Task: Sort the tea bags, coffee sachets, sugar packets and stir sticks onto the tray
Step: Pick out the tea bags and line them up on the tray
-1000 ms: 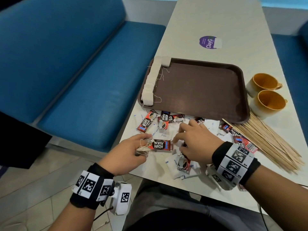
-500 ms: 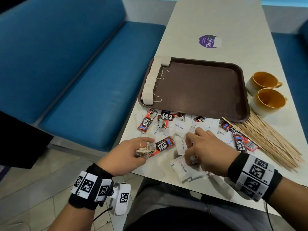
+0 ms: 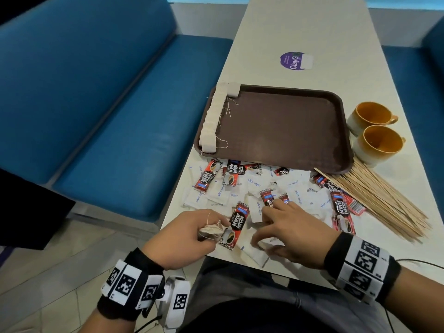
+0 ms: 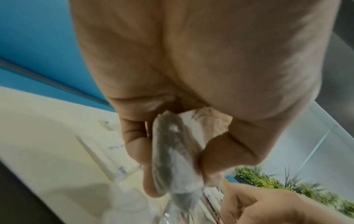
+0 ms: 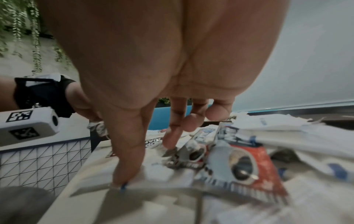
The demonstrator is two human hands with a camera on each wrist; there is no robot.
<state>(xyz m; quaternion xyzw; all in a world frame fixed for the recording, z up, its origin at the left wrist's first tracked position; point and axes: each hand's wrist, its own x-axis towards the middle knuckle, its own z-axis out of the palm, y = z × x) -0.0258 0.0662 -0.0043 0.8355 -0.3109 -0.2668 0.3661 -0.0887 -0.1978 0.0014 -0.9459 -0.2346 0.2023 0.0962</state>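
Note:
My left hand (image 3: 216, 227) pinches a small stack of tea bags (image 3: 209, 233) at the table's near left edge; the left wrist view shows the tea bags (image 4: 172, 159) between thumb and fingers. My right hand (image 3: 260, 224) lies spread over the loose white sugar packets (image 3: 254, 186), holding nothing, its thumb (image 5: 122, 174) pressing one packet. A red-black coffee sachet (image 3: 237, 218) lies between the hands. More coffee sachets (image 3: 206, 179) are mixed among the sugar. A row of tea bags (image 3: 212, 118) lines the brown tray's (image 3: 276, 126) left edge. Wooden stir sticks (image 3: 379, 200) are piled at the right.
Two orange-lined cups (image 3: 379, 143) stand right of the tray. A purple sticker (image 3: 292, 60) is on the table farther back. A blue bench (image 3: 120, 116) runs along the left, and the table's near edge is just under my wrists.
My right hand drew back toward the near edge and spread out over the sugar packets. The coffee sachet beside the left hand turned from sideways to lengthwise. The left hand kept its tea bags.

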